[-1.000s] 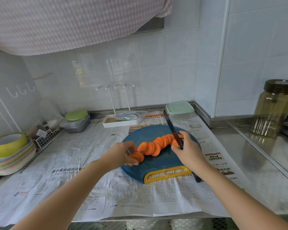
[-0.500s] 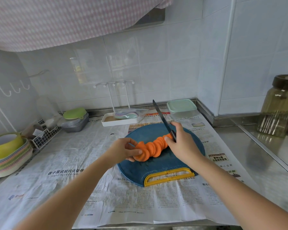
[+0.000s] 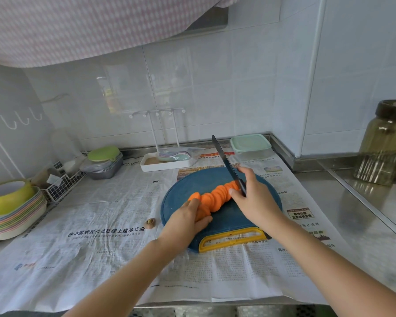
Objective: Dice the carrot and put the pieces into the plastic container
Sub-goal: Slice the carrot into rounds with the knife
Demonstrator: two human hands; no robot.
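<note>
Head view, carrot [image 3: 217,195] in overlapping orange slices, left hand [image 3: 185,219] clasping it, right hand [image 3: 254,200] gripping knife [image 3: 224,159]

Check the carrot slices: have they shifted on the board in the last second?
Yes. The carrot slices bunched leftward across the cutting board, away from its right edge, pushed by the knife.

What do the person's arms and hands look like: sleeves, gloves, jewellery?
Both are bare. The left forearm and right forearm show no sleeve as far as the frame edge. The left hand and right hand wear no gloves. There is no watch, bracelet or strap at either wrist, and no ring on the fingers that show.
</note>
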